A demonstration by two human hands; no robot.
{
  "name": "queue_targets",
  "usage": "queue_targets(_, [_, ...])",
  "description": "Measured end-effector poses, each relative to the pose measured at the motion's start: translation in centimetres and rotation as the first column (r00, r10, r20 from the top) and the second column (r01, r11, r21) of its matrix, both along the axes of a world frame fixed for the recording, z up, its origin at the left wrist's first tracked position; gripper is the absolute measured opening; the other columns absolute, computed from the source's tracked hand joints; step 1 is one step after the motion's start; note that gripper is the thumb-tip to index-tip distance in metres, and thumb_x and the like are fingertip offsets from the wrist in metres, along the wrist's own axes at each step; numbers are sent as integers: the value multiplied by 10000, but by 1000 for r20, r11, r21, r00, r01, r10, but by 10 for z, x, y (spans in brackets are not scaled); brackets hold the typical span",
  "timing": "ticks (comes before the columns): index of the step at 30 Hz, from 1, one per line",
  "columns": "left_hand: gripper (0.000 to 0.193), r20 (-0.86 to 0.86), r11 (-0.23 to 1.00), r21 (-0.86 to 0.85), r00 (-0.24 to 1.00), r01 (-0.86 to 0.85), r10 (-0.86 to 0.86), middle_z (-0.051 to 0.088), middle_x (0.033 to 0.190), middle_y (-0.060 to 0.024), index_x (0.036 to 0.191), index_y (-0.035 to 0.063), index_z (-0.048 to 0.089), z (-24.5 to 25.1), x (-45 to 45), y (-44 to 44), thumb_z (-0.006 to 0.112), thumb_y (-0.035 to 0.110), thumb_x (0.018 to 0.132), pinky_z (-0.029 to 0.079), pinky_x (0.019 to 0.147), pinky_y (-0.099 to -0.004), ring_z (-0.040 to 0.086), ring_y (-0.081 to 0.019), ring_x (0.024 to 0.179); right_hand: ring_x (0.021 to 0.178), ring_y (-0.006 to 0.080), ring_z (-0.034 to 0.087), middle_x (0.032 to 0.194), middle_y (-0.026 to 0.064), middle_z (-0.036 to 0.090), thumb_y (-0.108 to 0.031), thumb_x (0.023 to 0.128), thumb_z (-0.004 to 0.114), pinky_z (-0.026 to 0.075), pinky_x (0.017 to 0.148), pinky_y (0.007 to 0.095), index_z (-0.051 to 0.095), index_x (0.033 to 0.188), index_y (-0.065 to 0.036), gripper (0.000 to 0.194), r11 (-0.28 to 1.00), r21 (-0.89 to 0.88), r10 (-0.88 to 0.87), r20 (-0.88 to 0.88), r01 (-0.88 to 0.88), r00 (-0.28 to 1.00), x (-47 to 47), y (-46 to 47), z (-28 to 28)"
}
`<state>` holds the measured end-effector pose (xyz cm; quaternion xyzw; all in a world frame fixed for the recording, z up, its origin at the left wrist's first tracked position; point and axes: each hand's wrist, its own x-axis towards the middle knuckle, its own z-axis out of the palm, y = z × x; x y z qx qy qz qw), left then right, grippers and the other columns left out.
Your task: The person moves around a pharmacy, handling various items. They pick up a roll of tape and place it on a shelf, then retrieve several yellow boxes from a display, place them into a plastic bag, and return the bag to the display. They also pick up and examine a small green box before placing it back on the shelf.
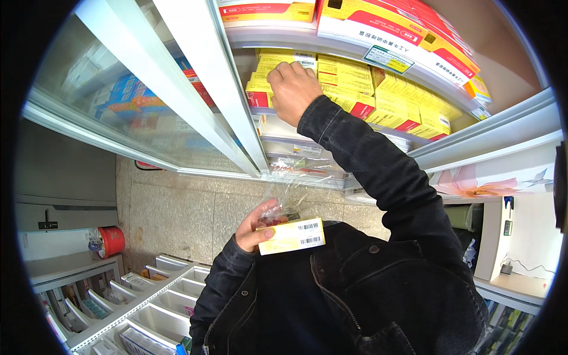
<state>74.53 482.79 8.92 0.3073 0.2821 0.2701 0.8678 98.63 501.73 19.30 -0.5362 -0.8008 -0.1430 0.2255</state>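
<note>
My left hand (pixel 255 228) holds yellow-and-white medicine boxes (pixel 284 242) in front of my jacket, the thumb laid across their top. Two barcodes on the near faces suggest a pair of boxes side by side. Crumpled clear plastic film (pixel 295 191) rises from behind the fingers of that hand. Up at the open cabinet, my right hand (pixel 293 91) reaches onto a shelf, its fingers curled down over stacked yellow medicine boxes (pixel 259 91) with red ends. The fingertips are hidden, so whether they grip a box cannot be told.
More yellow boxes (pixel 395 106) fill the shelf to the right. Large red-and-yellow cartons (pixel 377 33) stand on the shelf above. A sliding glass door (pixel 133 97) with white frames borders the left side. White drawer compartments (pixel 159 317) and a red bucket (pixel 111 242) are lower left.
</note>
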Motion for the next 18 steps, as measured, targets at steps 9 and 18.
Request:
queue_targets(9, [832, -23, 998, 43, 999, 39, -38, 582, 1232, -261, 1483, 13, 296, 4, 9, 5, 701, 123, 765, 428, 1038, -416, 569, -344, 1176, 965, 388, 633, 983, 231, 656, -208, 800, 672, 498, 876, 447, 608, 1171, 1, 430, 956, -267, 10, -387, -122, 922, 8, 11, 40])
queue_targets(18, [795, -258, 926, 372, 965, 61, 40, 569, 1253, -202, 1438, -59, 328, 6, 58, 127, 731, 110, 774, 471, 970, -327, 587, -243, 1123, 1030, 374, 585, 1112, 190, 627, -242, 909, 629, 472, 877, 430, 541, 1282, -42, 433, 983, 94, 178, -259, -159, 949, 35, -28, 48])
